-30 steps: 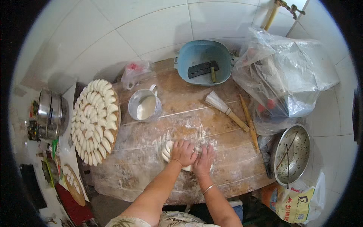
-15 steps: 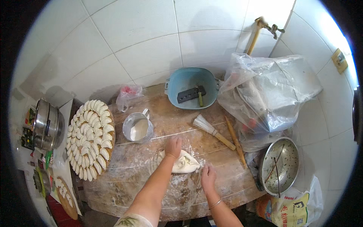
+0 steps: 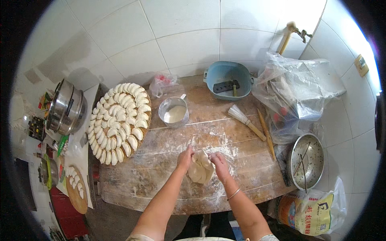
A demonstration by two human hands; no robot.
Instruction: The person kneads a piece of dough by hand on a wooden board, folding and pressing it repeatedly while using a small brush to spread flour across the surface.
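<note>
Head view, from the left rim: a shiny stacked steel pot stands above a small wooden board that carries a few pale dumplings. Next comes a large round board, covered with white crescent dumplings set in rings, at the left end of the flour-dusted wooden table. Toward the wall sits a thin plastic bag with something reddish inside, and nearer, a handled metal cup containing pale flour. The left hand pinches the upper left edge of a soft, folded piece of dough, which is between the two hands over the near middle of the table. The right hand, a bangle on its wrist, has its fingers curled in and pinching the dough's upper right edge. Beyond is a blue basin with a dark, holed object lying in it; then a whisk-like brush and, just beside it, a slender rolling pin. Clear plastic sheeting drapes a bulky load at right, and nearer stands a speckled steel bowl with chopsticks, above a yellow-and-white sack.
</note>
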